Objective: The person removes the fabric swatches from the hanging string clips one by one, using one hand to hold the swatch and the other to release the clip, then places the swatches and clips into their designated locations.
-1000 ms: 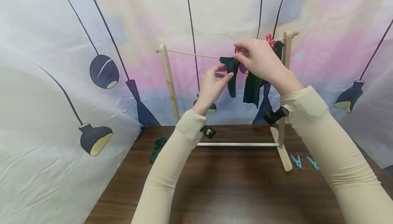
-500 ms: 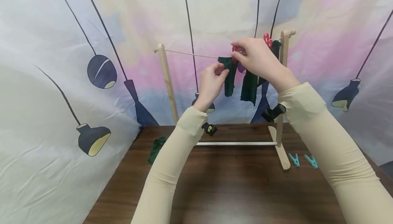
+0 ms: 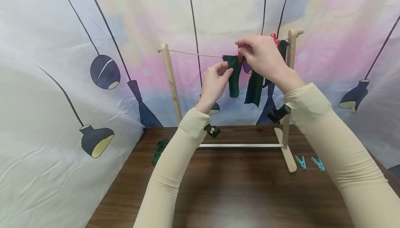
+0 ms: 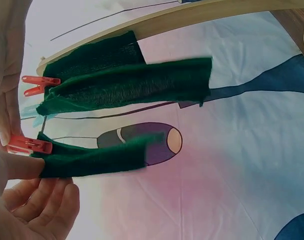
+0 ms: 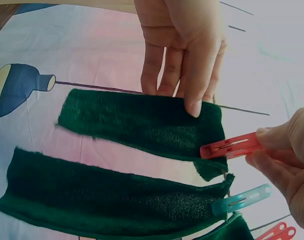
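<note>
A small piece of dark green cloth point(image 3: 233, 80) hangs from the rope line. My left hand point(image 3: 213, 85) pinches its upper left edge, thumb in front and fingers behind. Thumb and fingertips of my right hand point(image 3: 265, 56) pinch a red clothespin point(image 5: 231, 145), whose jaws sit over the cloth's top edge at the line. Beside it a second green cloth point(image 5: 112, 197) hangs under a teal clothespin point(image 5: 241, 198). Another green cloth point(image 4: 99, 55) hangs farther right with red clothespins point(image 4: 41, 85) at its top.
The wooden rack has a left post point(image 3: 171, 78), a right post point(image 3: 291, 51) and a white bottom bar point(image 3: 240, 145). Two teal clothespins point(image 3: 309, 163) lie by its right foot point(image 3: 290, 162). A crumpled green cloth point(image 3: 160, 150) lies on the brown table point(image 3: 243, 193) at the left.
My left thumb and fingers have closed in at the cloth's edge, and the cloth hangs a little straighter. My right hand stays on the red clothespin at the line.
</note>
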A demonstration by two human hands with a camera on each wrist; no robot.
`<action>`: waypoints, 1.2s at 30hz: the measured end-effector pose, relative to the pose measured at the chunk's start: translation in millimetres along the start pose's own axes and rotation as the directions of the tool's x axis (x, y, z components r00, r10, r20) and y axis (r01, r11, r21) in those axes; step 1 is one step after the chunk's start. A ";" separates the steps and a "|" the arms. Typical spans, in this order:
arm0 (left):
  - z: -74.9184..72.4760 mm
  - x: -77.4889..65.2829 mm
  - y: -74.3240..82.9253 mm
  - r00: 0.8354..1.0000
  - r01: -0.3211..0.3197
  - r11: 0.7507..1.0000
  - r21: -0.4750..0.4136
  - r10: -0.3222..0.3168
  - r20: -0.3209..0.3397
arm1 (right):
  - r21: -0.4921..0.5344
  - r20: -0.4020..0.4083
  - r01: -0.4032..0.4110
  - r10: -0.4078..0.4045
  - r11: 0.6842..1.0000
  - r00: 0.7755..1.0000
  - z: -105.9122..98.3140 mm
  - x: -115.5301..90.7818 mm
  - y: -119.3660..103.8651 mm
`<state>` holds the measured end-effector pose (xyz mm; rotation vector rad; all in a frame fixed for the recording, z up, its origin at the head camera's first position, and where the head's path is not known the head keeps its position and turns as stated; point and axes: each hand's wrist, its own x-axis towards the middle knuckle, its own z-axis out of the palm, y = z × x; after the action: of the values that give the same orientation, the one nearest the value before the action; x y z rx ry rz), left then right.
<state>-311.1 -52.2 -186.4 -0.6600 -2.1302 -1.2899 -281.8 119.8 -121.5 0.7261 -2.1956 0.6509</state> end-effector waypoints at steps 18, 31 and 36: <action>-14.3 -6.9 -6.7 0.999 -0.030 0.999 -0.019 0.030 -0.014 | 0.024 -0.193 0.063 -0.057 0.998 0.980 -3.1 -3.5 -0.6; -38.6 -10.5 -16.4 0.997 -0.068 0.997 0.033 0.069 -0.019 | 0.036 -0.226 0.035 -0.026 0.999 0.974 -13.5 -9.9 0.0; -51.0 -13.8 -17.1 0.997 -0.082 0.992 0.096 0.083 0.003 | 0.048 -0.239 0.019 -0.007 0.999 0.971 -18.5 -14.7 0.3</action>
<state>-301.8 -107.0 -187.0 -0.6991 -2.1266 -1.1362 -264.7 136.1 -121.4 0.6503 -1.9586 0.7482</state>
